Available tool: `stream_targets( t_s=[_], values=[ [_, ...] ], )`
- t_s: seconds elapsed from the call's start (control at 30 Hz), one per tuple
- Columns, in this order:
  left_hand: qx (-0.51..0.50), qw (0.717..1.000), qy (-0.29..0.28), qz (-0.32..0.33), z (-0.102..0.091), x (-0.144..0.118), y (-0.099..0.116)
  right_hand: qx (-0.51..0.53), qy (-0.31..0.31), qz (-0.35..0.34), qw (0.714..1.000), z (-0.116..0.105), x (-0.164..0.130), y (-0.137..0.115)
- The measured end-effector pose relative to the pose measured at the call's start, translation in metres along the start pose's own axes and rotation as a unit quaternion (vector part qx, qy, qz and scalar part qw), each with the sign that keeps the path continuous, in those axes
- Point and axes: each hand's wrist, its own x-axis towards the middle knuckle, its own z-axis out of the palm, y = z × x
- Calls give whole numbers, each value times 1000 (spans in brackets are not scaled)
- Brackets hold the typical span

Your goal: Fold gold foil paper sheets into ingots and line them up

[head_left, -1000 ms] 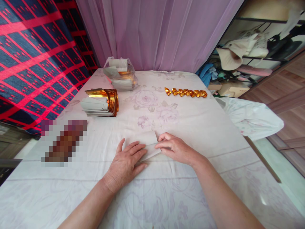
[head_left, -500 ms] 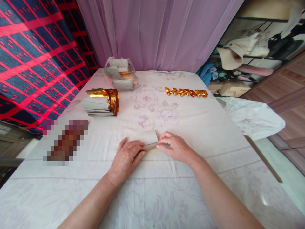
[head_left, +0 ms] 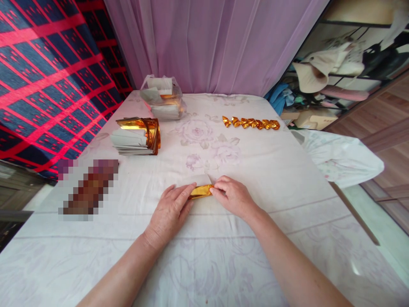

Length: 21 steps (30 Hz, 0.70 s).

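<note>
A sheet of gold foil paper point(head_left: 201, 191) lies in front of me, its near part folded over so a gold band shows; the far part shows its pale grey back. My left hand point(head_left: 172, 207) presses the left end of the fold, fingers together and partly hiding it. At the right end, my right hand point(head_left: 233, 195) pinches the folded edge between thumb and fingers. A stack of gold foil paper point(head_left: 136, 138), grey backs showing, rests at the left. Several folded gold foil pieces point(head_left: 252, 123) stand in a row at the back right.
A clear plastic bag point(head_left: 164, 100) with more foil paper sits at the back left of the cloth-covered table point(head_left: 207, 264). A blurred-out item point(head_left: 91, 187) lies at the left edge. A white plastic bag point(head_left: 345, 157) hangs beside the right edge, near cluttered shelves point(head_left: 338, 76).
The fold has turned over away from me, so a wider gold band shows and less grey. Both hands have shifted slightly with the paper, keeping hold of it.
</note>
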Motion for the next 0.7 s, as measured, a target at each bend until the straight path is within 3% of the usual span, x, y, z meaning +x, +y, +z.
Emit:
stream_targets(
  t_s=[0.13,0.3,0.7],
  values=[
    [72,997,22,31,-4,-1,10,-9,-1,9,1000,0,0,-2],
    [69,994,-39,72,1,-6,20,-7,6,16,1000,0,1,-4],
    [81,992,-85,48,7,-9,19,24,34,34,999,4,2,2]
  ],
)
